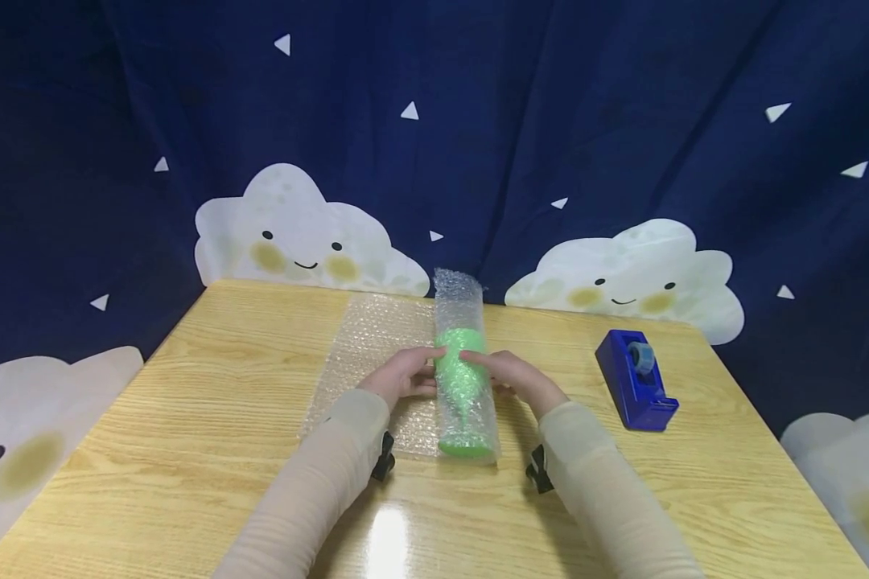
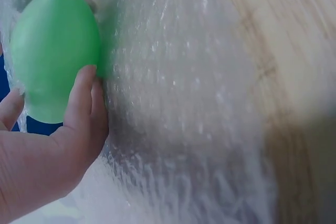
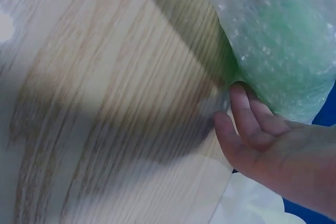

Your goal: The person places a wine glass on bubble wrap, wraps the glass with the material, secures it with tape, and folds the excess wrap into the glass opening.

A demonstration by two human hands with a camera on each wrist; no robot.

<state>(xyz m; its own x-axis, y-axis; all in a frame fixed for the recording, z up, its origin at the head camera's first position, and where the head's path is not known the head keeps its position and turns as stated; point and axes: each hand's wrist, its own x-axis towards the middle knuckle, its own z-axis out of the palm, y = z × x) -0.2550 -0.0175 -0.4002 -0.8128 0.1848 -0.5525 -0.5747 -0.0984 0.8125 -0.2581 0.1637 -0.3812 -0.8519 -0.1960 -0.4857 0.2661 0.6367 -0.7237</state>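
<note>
A green goblet [image 1: 461,378] lies on its side on the table, its foot towards me and its bowl away. Bubble wrap [image 1: 380,338] is rolled round it, and a flat part of the sheet spreads to the left. My left hand [image 1: 405,373] holds the bundle from the left, thumb on top and fingers along the side. From the right, my right hand [image 1: 516,376] grips it with the thumb over the bowl. In the left wrist view the goblet [image 2: 55,51] shows plainly; in the right wrist view the layered bubble wrap [image 3: 252,30] blurs it.
A blue tape dispenser [image 1: 636,382] with a roll of clear tape [image 1: 642,358] stands on the right of the wooden table [image 1: 188,418]. Behind the table hangs a dark blue curtain [image 1: 478,96] printed with clouds. The wrap's far end reaches the table's back edge.
</note>
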